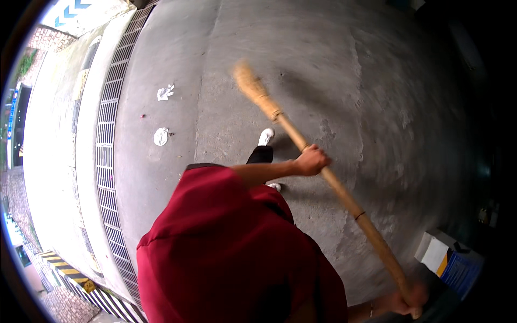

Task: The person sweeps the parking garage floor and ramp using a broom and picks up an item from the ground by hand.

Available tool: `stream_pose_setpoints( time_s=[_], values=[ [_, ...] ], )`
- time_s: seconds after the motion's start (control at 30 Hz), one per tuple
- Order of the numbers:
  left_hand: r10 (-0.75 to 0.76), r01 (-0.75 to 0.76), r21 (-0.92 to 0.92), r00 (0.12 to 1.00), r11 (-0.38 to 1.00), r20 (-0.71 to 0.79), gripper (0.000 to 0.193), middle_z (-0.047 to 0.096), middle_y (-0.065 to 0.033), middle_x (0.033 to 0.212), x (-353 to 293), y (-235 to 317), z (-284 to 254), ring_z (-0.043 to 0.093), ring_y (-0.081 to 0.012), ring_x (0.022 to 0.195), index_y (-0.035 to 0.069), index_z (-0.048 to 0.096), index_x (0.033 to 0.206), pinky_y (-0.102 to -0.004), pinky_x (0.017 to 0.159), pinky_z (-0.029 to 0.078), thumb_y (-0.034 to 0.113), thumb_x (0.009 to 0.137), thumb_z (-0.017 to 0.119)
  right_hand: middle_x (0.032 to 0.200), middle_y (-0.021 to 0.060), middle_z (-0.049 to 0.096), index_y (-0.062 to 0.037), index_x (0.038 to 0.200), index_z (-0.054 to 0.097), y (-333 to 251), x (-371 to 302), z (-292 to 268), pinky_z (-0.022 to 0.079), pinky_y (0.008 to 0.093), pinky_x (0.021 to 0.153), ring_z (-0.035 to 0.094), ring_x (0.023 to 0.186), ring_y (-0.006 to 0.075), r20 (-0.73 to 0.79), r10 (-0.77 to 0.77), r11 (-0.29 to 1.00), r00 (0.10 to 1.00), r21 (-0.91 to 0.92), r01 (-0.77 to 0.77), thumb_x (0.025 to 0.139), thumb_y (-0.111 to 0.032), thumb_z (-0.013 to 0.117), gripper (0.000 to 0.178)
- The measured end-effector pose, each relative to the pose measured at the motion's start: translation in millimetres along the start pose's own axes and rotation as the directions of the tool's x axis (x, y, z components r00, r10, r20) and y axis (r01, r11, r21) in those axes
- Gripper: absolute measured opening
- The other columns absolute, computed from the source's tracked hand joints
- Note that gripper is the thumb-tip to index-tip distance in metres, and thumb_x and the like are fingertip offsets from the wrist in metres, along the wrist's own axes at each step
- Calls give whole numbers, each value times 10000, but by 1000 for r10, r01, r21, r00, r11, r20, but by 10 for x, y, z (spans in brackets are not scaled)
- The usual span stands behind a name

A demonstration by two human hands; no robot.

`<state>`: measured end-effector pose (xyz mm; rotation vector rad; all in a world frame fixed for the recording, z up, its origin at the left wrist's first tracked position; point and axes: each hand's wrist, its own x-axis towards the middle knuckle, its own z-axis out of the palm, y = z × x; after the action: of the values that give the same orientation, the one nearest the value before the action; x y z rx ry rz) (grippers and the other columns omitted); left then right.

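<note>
A straw broom [291, 132] with a long wooden handle slants across the view, its slightly blurred bristle head raised at the upper middle. My left hand [312, 160] is closed round the handle a little below the bristles. Near the handle's end, at the lower right, my right hand [408, 300] is closed on it, smeared by motion. On the floor left of the broom lie a crumpled white scrap [165, 92] and a rounded white scrap [161, 137]. Between them sits a tiny red bit [142, 116].
Grey concrete floor [226, 107] stretches all round my white shoes [266, 137]. A metal drain grate [107, 129] runs along the left. Black-and-yellow striped edging [64, 269] stands at the lower left. At the lower right is a box [434, 254] in white, yellow and blue.
</note>
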<state>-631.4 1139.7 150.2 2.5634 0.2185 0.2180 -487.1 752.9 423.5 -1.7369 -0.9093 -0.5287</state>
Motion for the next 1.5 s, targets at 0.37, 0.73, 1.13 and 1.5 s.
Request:
stream_pose_setpoints(
  time_s=[0.37,0.73,1.13,1.5],
  values=[
    [-403,411,-94,911,907,86,69,568,-38,724,-412,-1470,-147,545,-204,812,136,570,735,-355,747,380,154,670,581,605,33,360,-49,850,406,523,909,2448,330,255,487,379,580,114,-69,692,603,718,602,-524,767,-59,448,93],
    [-313,303,-90,942,949,-121,140,542,-12,698,1016,-2222,-1700,516,-196,794,107,522,748,-334,745,355,79,622,576,738,91,444,-43,796,465,1180,2552,3220,387,327,601,447,689,205,80,-72,970,994,238,51,768,-269,447,228],
    [-320,367,87,887,926,-334,103,530,-6,686,2881,-4837,-1736,522,-191,785,143,532,697,-332,716,354,112,611,581,717,43,411,-68,744,446,1035,3264,6148,372,270,692,438,708,152,-51,343,811,938,519,-269,778,-207,433,143],
    [-928,922,-112,365,371,-71,148,562,-8,727,1188,-4369,-2207,535,-181,835,143,544,731,-359,714,337,191,605,604,558,-12,276,-65,838,368,1307,3947,8871,225,200,451,258,476,59,771,194,92,607,601,-794,705,-35,415,144]
  ],
)
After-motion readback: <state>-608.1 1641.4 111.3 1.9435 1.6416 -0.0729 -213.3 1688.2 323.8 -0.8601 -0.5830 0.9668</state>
